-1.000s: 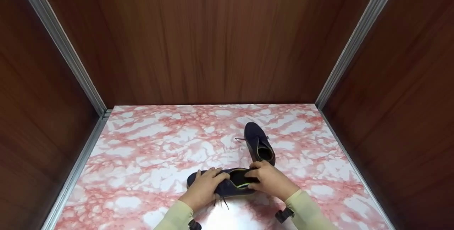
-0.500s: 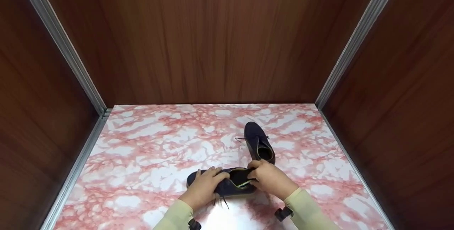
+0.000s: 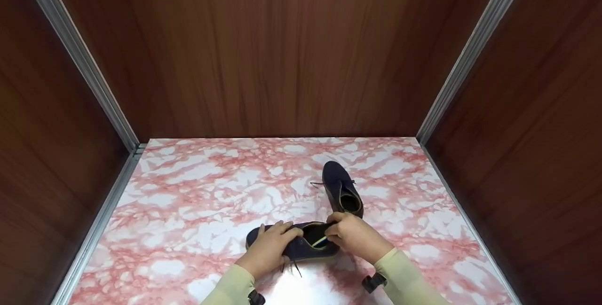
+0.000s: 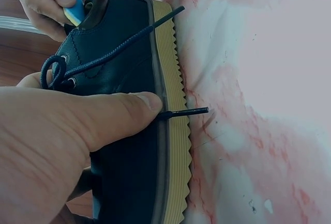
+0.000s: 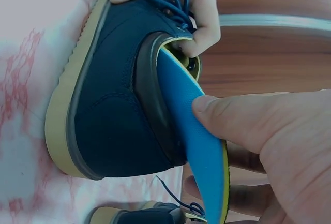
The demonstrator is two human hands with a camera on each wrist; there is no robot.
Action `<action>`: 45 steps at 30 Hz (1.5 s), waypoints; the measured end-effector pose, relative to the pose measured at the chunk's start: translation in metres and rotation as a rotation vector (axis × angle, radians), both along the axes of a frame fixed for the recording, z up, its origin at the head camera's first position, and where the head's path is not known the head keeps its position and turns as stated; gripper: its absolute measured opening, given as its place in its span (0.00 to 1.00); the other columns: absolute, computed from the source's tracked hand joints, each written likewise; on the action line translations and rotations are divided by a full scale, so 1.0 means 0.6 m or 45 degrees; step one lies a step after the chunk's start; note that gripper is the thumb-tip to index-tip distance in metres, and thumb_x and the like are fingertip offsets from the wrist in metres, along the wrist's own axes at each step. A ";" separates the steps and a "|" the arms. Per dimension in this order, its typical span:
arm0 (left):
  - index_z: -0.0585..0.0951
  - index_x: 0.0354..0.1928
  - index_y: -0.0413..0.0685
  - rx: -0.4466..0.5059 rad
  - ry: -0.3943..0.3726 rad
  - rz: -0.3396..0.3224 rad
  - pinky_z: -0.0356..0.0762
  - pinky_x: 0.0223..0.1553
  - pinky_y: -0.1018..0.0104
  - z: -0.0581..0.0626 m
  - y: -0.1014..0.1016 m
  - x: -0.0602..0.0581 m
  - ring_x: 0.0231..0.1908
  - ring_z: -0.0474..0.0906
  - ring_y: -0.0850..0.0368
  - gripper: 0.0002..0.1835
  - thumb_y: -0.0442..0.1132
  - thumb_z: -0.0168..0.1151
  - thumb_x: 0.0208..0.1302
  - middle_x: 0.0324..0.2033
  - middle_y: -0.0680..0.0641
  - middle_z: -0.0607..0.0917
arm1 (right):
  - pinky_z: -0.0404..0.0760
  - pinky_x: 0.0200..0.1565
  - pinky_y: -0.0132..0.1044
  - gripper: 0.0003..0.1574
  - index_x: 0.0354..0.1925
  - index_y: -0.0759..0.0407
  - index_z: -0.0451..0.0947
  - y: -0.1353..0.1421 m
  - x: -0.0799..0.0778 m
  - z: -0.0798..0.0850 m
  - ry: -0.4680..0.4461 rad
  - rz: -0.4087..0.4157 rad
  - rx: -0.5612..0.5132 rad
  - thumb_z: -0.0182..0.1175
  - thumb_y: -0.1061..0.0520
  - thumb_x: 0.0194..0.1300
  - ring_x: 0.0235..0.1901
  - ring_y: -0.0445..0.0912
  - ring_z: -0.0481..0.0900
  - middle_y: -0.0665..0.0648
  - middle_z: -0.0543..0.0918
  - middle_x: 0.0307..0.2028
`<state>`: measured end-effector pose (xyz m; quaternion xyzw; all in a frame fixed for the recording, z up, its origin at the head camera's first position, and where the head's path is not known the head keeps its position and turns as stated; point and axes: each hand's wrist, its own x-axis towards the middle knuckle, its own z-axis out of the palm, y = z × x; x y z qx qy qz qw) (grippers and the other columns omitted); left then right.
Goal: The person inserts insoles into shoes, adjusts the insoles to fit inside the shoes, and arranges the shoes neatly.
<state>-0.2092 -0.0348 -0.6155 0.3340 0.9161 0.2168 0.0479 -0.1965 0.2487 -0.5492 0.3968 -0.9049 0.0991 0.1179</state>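
A dark navy lace-up shoe with a tan ridged sole lies crosswise near the front, toe to the left. My left hand holds it over the forefoot, thumb against the near side by a loose lace. At the heel end, my right hand pinches a blue insole with a yellow underside between thumb and fingers. Part of the insole is inside the shoe opening; its rear part sticks up out of it. The insole's front end is hidden in the shoe.
A matching shoe lies just behind my right hand, toe pointing away, its heel close to the hand. Both rest on a red-and-white marbled surface. Brown wood-grain panels with metal edge strips enclose the back and sides.
My right hand's fingers, spread inside the shoe opening before, have come together on the insole. The insole's pale edge now slants up toward that hand. My left hand keeps its hold.
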 end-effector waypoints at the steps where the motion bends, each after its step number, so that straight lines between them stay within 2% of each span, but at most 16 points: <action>1: 0.75 0.72 0.71 -0.003 0.004 0.000 0.67 0.68 0.14 0.000 0.000 0.000 0.79 0.70 0.32 0.41 0.39 0.83 0.61 0.79 0.40 0.74 | 0.90 0.44 0.38 0.05 0.36 0.52 0.94 0.000 0.000 0.000 -0.010 -0.002 -0.003 0.77 0.63 0.65 0.39 0.47 0.89 0.58 0.89 0.43; 7: 0.75 0.72 0.71 -0.005 0.015 0.007 0.67 0.68 0.14 0.002 0.001 -0.001 0.79 0.71 0.32 0.40 0.39 0.83 0.60 0.79 0.40 0.75 | 0.91 0.45 0.37 0.03 0.38 0.54 0.93 -0.005 0.000 -0.001 -0.050 -0.036 -0.018 0.74 0.61 0.70 0.40 0.46 0.91 0.57 0.89 0.43; 15: 0.76 0.72 0.71 -0.012 0.011 0.006 0.68 0.67 0.13 -0.001 0.002 -0.002 0.78 0.71 0.31 0.40 0.39 0.83 0.60 0.78 0.41 0.75 | 0.91 0.44 0.36 0.03 0.39 0.54 0.92 -0.010 0.002 -0.005 -0.032 -0.046 -0.013 0.73 0.61 0.71 0.39 0.45 0.92 0.54 0.90 0.42; 23: 0.75 0.72 0.73 -0.013 -0.014 0.015 0.67 0.67 0.13 0.000 0.000 0.000 0.78 0.71 0.30 0.40 0.39 0.83 0.60 0.79 0.40 0.75 | 0.91 0.48 0.41 0.03 0.42 0.52 0.90 -0.019 0.008 -0.019 -0.032 -0.122 -0.008 0.73 0.60 0.71 0.42 0.49 0.89 0.54 0.88 0.45; 28: 0.75 0.72 0.72 -0.018 0.010 0.006 0.68 0.67 0.14 0.001 0.000 0.000 0.78 0.72 0.30 0.41 0.39 0.83 0.60 0.78 0.40 0.75 | 0.90 0.51 0.43 0.03 0.42 0.54 0.89 -0.019 0.008 -0.020 -0.024 -0.108 -0.010 0.73 0.59 0.71 0.45 0.51 0.87 0.55 0.87 0.49; 32: 0.75 0.72 0.72 -0.015 0.016 0.006 0.68 0.66 0.14 0.000 0.001 0.000 0.77 0.72 0.30 0.41 0.39 0.84 0.60 0.78 0.40 0.75 | 0.89 0.53 0.45 0.05 0.44 0.55 0.88 -0.013 0.009 -0.019 -0.105 -0.108 -0.035 0.74 0.58 0.71 0.48 0.51 0.86 0.55 0.86 0.51; 35: 0.75 0.71 0.73 -0.007 0.010 0.007 0.68 0.67 0.13 -0.001 0.003 0.000 0.77 0.72 0.29 0.41 0.39 0.84 0.59 0.78 0.40 0.75 | 0.89 0.55 0.47 0.11 0.48 0.55 0.88 -0.005 0.011 -0.016 -0.209 -0.141 -0.047 0.75 0.56 0.70 0.52 0.53 0.87 0.58 0.86 0.55; 38: 0.75 0.71 0.73 -0.004 0.011 0.007 0.67 0.67 0.13 -0.003 0.004 0.000 0.77 0.73 0.29 0.41 0.40 0.84 0.59 0.78 0.41 0.75 | 0.89 0.58 0.50 0.16 0.51 0.56 0.88 0.003 0.011 -0.012 -0.259 -0.180 -0.032 0.78 0.55 0.67 0.56 0.56 0.87 0.62 0.85 0.59; 41: 0.75 0.71 0.74 -0.004 0.023 0.011 0.67 0.67 0.13 -0.004 0.003 0.000 0.76 0.73 0.30 0.41 0.40 0.84 0.58 0.78 0.41 0.76 | 0.89 0.58 0.50 0.18 0.50 0.57 0.88 0.009 0.009 -0.006 -0.235 -0.198 -0.007 0.81 0.56 0.63 0.55 0.57 0.88 0.64 0.86 0.58; 45: 0.75 0.71 0.73 0.000 0.032 0.014 0.67 0.67 0.13 -0.004 0.002 -0.002 0.76 0.73 0.30 0.41 0.40 0.84 0.58 0.78 0.41 0.75 | 0.90 0.56 0.49 0.17 0.45 0.54 0.90 0.009 0.007 0.003 -0.151 -0.190 0.047 0.83 0.56 0.58 0.51 0.55 0.89 0.61 0.87 0.54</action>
